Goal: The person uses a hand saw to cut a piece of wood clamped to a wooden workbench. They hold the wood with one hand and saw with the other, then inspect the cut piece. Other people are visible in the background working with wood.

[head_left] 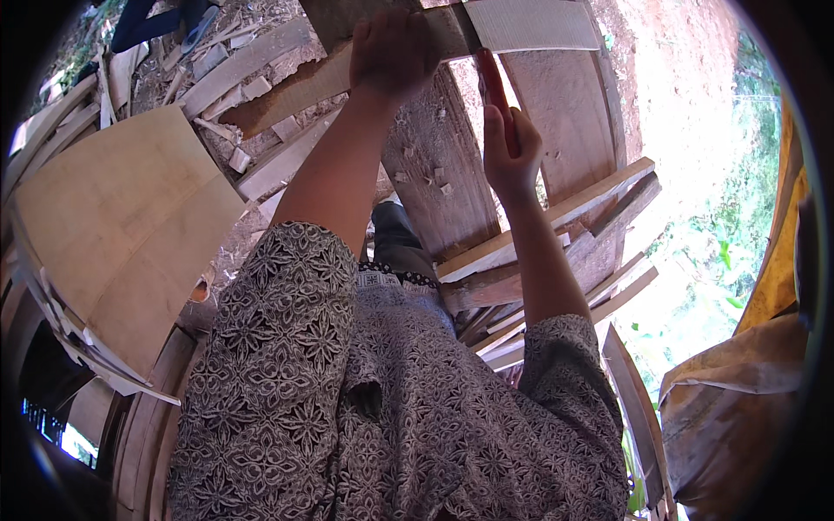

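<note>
My left hand (395,56) grips a dark wooden board (453,31) near the top of the view, its fingers partly blurred. A pale, ridged flat piece (534,26) adjoins that board on the right. My right hand (514,156) is closed around a red-handled tool (492,80). The tool's upper end meets the wood close to the joint between the dark board and the pale piece; its working end is hidden, so I cannot tell its exact kind. Beneath both hands lies a wide plank (439,165) with small wood chips on it.
A large tan sheet (130,226) lies on stacked boards at the left. Long wooden strips (556,213) cross under my right forearm. Wood scraps (239,95) cover the ground at the upper left, near another person's leg (143,24). A brown-yellow tarp (738,391) hangs at the right.
</note>
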The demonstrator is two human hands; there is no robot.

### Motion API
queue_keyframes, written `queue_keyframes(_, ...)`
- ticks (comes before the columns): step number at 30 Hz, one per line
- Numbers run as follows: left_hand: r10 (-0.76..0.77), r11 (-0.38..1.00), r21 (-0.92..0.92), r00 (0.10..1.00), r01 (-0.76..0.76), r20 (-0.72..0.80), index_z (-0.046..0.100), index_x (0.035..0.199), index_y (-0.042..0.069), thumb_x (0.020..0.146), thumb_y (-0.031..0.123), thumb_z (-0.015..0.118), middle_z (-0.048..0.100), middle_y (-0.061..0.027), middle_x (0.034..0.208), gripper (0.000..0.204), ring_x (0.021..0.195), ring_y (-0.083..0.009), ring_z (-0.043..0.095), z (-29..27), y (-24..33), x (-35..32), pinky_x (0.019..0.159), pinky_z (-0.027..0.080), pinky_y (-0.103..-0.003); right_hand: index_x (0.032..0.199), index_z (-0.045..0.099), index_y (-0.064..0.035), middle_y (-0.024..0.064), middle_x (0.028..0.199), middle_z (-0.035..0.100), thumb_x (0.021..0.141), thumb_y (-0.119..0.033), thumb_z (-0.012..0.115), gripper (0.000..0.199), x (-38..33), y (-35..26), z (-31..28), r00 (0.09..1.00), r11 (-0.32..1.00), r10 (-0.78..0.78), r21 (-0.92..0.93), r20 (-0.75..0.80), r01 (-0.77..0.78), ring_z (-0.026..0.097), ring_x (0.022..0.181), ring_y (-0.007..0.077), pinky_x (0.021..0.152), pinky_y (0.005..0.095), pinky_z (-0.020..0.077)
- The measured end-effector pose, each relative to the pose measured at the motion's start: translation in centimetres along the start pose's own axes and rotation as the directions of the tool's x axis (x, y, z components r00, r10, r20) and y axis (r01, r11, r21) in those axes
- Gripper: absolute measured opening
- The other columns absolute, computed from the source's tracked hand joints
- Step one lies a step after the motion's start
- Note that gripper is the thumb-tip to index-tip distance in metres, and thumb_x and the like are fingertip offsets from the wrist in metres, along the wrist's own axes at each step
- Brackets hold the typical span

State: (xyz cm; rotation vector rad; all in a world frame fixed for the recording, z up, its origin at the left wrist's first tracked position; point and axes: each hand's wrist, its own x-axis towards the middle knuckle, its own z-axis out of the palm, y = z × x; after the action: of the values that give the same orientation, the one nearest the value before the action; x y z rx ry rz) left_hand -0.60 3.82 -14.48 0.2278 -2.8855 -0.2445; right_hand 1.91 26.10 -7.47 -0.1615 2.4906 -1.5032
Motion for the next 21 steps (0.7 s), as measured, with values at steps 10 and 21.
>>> queue_keyframes(10, -0.046, 0.993, 0.107, 0.996, 0.053, -0.070, 0.059, 0.118, 0.010, 0.093, 0.045, 0.055, 0.057, -0.0082, 0.113, 0.043, 0.109, -0.0265, 0.055, 0.4, 0.3, -0.9, 0.092, 0.043, -0.048, 0.073, 0.054, -0.0055, -0.0053, 0.059, 0.041, 0.103, -0.023, 0.066, 0.037, -6.2, 0.9, -5.3, 0.998, 1.000, -0.003, 0.001, 0.058, 0.003, 0.036, 0.055, 0.0036, 0.048, 0.0281, 0.0269)
queue_keyframes(21, 0.110, 0.994, -0.019, 0.993, -0.109, 0.035, 0.059, 0.119, 0.016, 0.091, 0.044, 0.060, 0.059, -0.0061, 0.117, 0.040, 0.116, -0.0266, 0.056, -0.5, 0.1, -2.3, 0.094, 0.043, -0.049, 0.078, 0.058, -0.0045, -0.0041, 0.061, 0.044, 0.104, -0.027, 0.065, 0.035, -6.0, 0.1, -1.4, 0.993, 0.994, 0.104, 0.038, 0.059, -0.107, 0.040, 0.058, 0.0052, 0.052, 0.0282, 0.0310)
